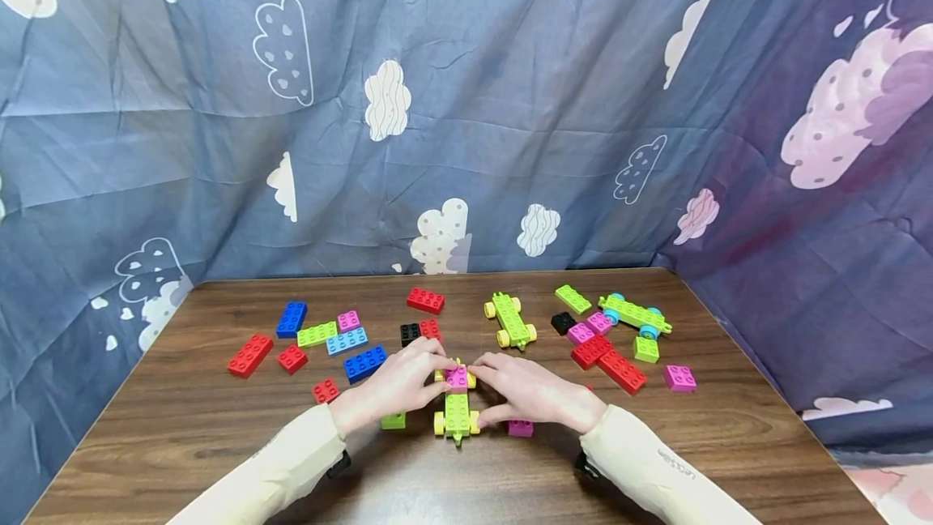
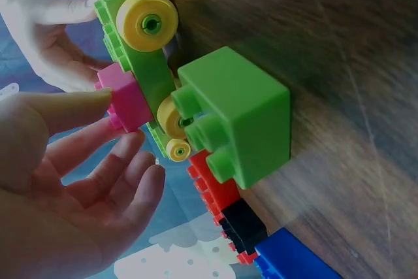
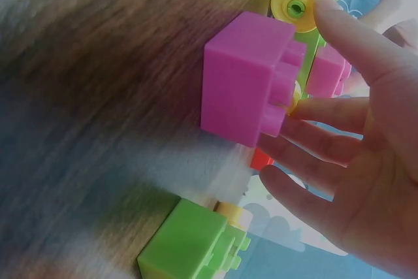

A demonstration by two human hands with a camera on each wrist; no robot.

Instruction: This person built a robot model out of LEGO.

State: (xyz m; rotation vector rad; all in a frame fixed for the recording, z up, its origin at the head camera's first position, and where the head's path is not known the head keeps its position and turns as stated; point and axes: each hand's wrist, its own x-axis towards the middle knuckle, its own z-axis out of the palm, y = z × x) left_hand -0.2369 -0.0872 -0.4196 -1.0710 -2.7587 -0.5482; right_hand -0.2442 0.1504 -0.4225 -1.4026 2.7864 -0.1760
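Observation:
In the head view, a lime-green toy car base (image 1: 457,416) with yellow wheels stands on the table between both hands. A pink brick (image 1: 456,379) sits on its far end. My left hand (image 1: 397,375) pinches this brick between thumb and fingers, which the left wrist view shows at the brick (image 2: 127,99). Along the base's right side lies my right hand (image 1: 535,391), its fingers fairly straight. In the right wrist view its thumb touches the near yellow wheel (image 3: 295,4), and its index finger reaches the far wheel, partly hidden behind a loose pink brick (image 3: 241,83).
A loose green brick (image 1: 394,421) lies by the left wrist. Red, blue, black and green bricks are scattered to the left. Another yellow-wheeled base (image 1: 512,321) stands behind the hands, and a blue-wheeled base (image 1: 632,314) at the back right near red bricks (image 1: 621,371). A patterned cloth (image 1: 466,144) hangs behind.

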